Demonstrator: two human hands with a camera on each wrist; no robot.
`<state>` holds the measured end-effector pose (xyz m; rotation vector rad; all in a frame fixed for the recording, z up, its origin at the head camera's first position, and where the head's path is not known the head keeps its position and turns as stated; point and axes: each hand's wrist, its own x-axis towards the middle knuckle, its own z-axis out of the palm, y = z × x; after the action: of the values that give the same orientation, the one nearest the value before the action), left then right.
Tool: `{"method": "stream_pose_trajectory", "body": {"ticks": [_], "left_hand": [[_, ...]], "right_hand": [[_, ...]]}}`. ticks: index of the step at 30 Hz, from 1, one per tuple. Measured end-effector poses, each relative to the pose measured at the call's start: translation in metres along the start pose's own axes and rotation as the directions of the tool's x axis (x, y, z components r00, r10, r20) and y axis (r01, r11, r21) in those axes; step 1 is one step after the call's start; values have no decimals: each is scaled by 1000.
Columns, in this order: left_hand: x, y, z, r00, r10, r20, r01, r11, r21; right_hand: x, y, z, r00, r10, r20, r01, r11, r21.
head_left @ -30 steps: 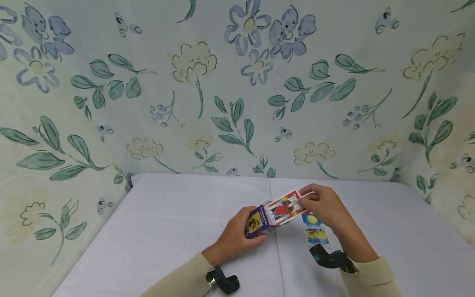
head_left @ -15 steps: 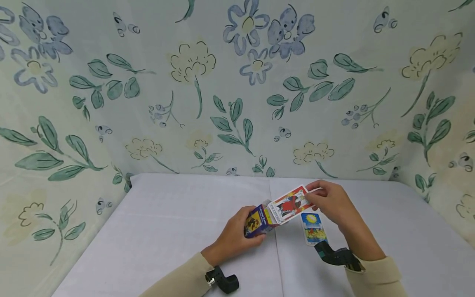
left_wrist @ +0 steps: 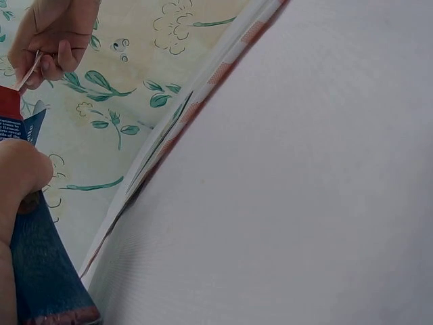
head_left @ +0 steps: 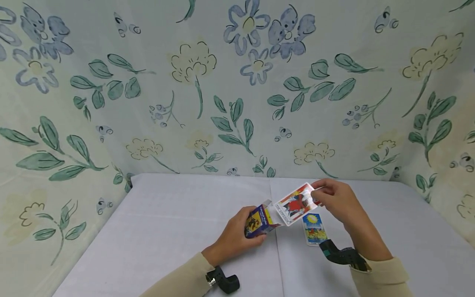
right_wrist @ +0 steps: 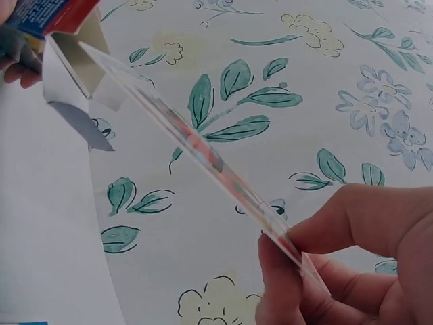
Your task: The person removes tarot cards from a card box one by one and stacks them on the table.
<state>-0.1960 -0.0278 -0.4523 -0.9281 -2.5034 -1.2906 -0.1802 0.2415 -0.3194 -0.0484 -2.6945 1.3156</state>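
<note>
My left hand (head_left: 235,233) grips a dark blue and yellow card box (head_left: 257,222), its end flap standing open toward the right. In the left wrist view the back of the box (left_wrist: 47,271) shows with the thumb across it. Between thumb and fingers my right hand (head_left: 335,202) pinches a tarot card (head_left: 297,204) with a red-robed figure. Seen edge-on in the right wrist view, the card (right_wrist: 203,152) has its far corner close to the mouth of the box (right_wrist: 64,17). A second tarot card (head_left: 314,229), with a yellow sun, lies face up below the right hand.
A white cloth (head_left: 178,222) with a crease covers the table. Behind and beside it hangs floral fabric (head_left: 208,123). Black wrist cameras sit on the left sleeve (head_left: 224,281) and the right sleeve (head_left: 343,255).
My right hand has moved right and slightly up, drawing the red-figure card out of the box until its lower edge shows at the mouth. The left hand and sun card stay put.
</note>
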Motion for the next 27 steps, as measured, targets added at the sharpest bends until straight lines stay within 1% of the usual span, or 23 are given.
{"method": "stream_pose_trajectory", "body": {"ticks": [7,14,23,27], "left_hand": [[0,0,1,1000,-5,-3,5,1000,7],[0,0,0,1000,10,-4,-10,1000,4],[1,-1,-1,1000,8,7,-7,1000,-6],[0,-2,-1,1000,23,4,-23,1000,-4]], "right_hand": [[-1,2,-3,999,32,-21,-30,998,62],[-1,3,-5,999,46,-21,-43,994,104],[1,7,-9,999,50,20,-52,996,75],[1,10,-11,998,45,35,-47,998,42]]}}
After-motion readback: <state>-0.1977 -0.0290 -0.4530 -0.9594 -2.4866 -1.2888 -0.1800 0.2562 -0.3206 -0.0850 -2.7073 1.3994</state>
